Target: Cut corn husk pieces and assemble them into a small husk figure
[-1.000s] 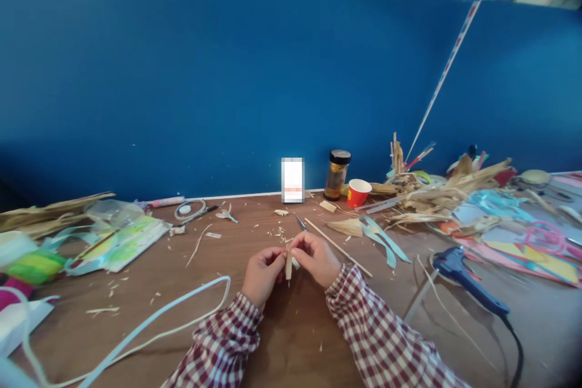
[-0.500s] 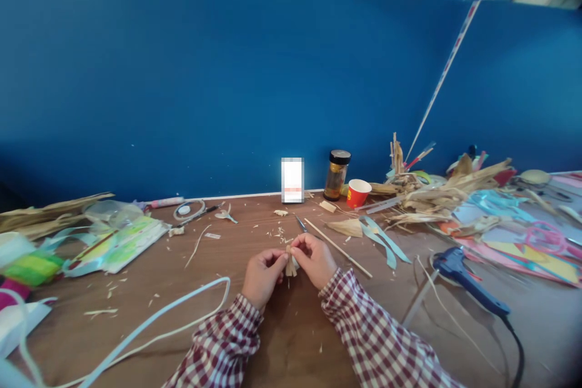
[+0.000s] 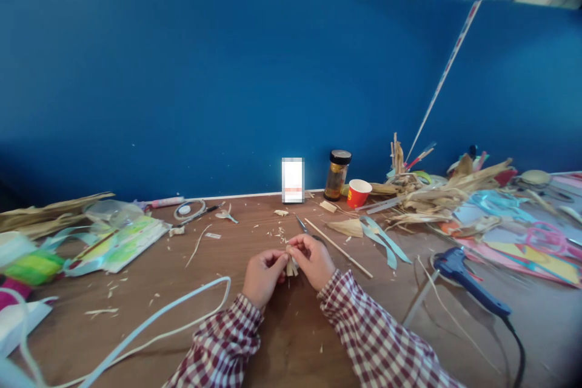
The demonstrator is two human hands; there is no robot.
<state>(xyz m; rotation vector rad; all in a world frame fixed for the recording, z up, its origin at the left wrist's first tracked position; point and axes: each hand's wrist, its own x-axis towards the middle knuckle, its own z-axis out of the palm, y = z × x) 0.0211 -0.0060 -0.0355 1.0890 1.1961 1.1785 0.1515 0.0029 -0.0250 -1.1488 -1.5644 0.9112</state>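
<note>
Between my two hands is a small bundle of dried corn husk (image 3: 291, 268), pale and flared like a skirt at its lower end. My left hand (image 3: 264, 277) pinches it from the left with thumb and fingers. From the right, my right hand (image 3: 313, 260) grips its top between thumb and forefinger. The fingers cover much of the upper part. Just beyond my right hand lie scissors (image 3: 302, 224), partly hidden by it. A thin wooden stick (image 3: 339, 248) rests to the right, and small husk scraps (image 3: 276, 233) are scattered in front.
A blue glue gun (image 3: 470, 282) with a black cord lies at the right. A dark-lidded jar (image 3: 337, 177) and a red paper cup (image 3: 359, 194) stand at the back. Piled husks (image 3: 454, 191) fill the back right. A white cable (image 3: 159, 315) loops at the left front.
My right hand has shifted very slightly left and down at the husk bundle, showing more of the scissors behind it. Both hands keep their hold.
</note>
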